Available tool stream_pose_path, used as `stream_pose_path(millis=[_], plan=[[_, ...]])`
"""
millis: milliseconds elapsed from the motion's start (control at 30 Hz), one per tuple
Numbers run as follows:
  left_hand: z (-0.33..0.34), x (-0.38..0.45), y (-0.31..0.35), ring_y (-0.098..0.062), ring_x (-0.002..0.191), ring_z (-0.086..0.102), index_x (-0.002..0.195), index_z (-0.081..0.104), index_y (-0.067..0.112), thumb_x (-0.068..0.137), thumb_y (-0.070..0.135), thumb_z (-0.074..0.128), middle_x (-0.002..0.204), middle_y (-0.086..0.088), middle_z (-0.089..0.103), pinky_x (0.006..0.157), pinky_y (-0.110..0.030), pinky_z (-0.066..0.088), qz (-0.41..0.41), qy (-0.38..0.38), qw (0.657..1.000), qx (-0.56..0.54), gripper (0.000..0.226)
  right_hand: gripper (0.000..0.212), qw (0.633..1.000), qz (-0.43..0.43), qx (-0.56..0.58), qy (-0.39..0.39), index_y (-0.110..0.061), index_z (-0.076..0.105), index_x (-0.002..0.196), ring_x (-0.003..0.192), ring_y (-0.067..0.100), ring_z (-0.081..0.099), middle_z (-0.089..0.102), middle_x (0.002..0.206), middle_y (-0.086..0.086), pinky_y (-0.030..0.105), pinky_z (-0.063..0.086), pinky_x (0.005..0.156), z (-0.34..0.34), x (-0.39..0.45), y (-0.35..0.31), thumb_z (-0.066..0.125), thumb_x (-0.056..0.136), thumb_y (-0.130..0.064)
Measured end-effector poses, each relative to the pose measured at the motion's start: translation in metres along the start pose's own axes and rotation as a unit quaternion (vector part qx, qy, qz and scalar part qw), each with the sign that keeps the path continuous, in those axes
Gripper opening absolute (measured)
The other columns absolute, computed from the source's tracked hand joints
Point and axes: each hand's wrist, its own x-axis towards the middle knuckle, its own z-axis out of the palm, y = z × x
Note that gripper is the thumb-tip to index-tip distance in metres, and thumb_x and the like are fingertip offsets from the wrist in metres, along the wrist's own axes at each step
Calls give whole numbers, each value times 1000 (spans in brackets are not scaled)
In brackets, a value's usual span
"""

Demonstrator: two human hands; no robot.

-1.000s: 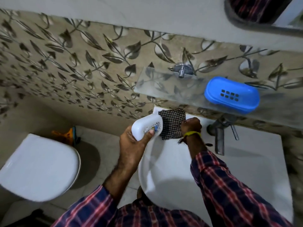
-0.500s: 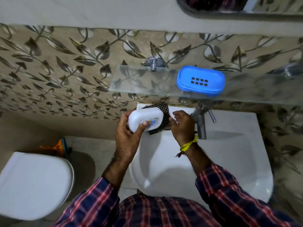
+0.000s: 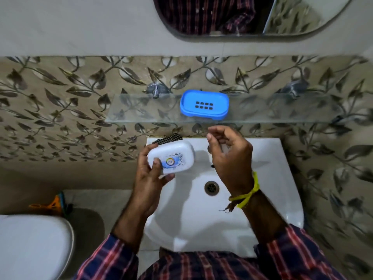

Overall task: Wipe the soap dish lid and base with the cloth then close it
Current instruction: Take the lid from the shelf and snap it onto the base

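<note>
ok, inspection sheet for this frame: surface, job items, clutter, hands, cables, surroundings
Surface: white basin, drain open.
Job's things: white lid in left hand's grip; blue base on glass shelf; checked cloth on basin's back edge behind the lid.
Clutter: orange item on the floor.
Hands: left hand holds the lid; right hand loosely curled, empty.
Cables: nothing seen.
Surroundings: leaf-pattern tiles, mirror, toilet lid.

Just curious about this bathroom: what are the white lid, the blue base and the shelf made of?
White lid: seemingly glossy moulded plastic, smooth, with a printed sticker. Blue base: likely matte plastic, with moulded drain slots. Shelf: clear glass, since the wall pattern shows through.
</note>
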Motion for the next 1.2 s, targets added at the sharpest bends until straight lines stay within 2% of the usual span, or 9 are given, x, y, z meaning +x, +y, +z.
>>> stream_pose_path(millis=[167,300,567,633,733,867,933,1100,1200], plan=[[7,-7,-8,-11,88,70,128,56,37,99,29,47,123,7,70,58,-24,55,-62,15,976,-208,31,18,999,-4,-32,-14,-7,69,104,89,20,67,69,101,6,32,56,84,-15,47,-9,70,87,-13],[22,-10,-4,-11,94,72,138,51,26,104,19,43,120,1,73,66,-22,59,-61,14,972,-225,36,36,988,38,-120,-91,-5,66,116,109,31,60,66,116,15,42,47,97,-5,92,0,71,87,-25],[41,-12,18,-28,102,74,135,50,28,84,23,69,113,0,77,73,-45,63,-31,-3,969,-246,55,49,924,89,-320,-191,-5,64,119,119,38,57,63,126,21,41,49,97,14,136,10,75,82,-35],[41,-16,20,-32,105,73,135,51,30,68,27,88,115,-3,76,73,-48,62,-41,-13,964,-263,77,47,920,98,-323,-200,-3,67,113,113,38,61,66,121,22,39,50,93,14,142,11,79,79,-33],[39,-19,20,-39,109,70,141,48,33,58,31,97,121,-9,74,76,-50,62,-57,-21,959,-278,97,42,931,125,-277,-201,-2,71,103,105,35,65,70,112,21,35,51,86,8,142,13,82,76,-31],[36,-20,19,-45,109,69,141,52,30,85,30,70,133,-19,66,77,-53,61,-83,-14,937,-339,58,23,965,167,-148,-141,-3,70,91,90,32,69,72,98,20,28,51,70,-2,132,12,78,81,-22],[33,-20,18,-48,111,68,148,46,24,93,32,53,139,-25,60,76,-56,60,-118,-13,918,-377,56,16,966,228,-36,-117,-5,64,92,71,27,69,72,95,22,27,56,49,-7,121,6,74,86,-16],[30,-18,17,-49,120,62,140,57,15,79,65,60,140,-25,59,81,-56,59,-165,2,905,-391,79,13,919,332,179,-110,-8,60,95,56,15,72,72,87,13,22,51,38,-16,75,-14,70,88,-6],[32,-18,26,-42,101,72,118,71,8,81,51,64,123,-24,67,76,-49,63,-182,14,918,-353,57,9,873,382,265,-148,-9,60,89,54,19,71,74,81,13,27,54,42,-19,52,-26,68,89,-7]])
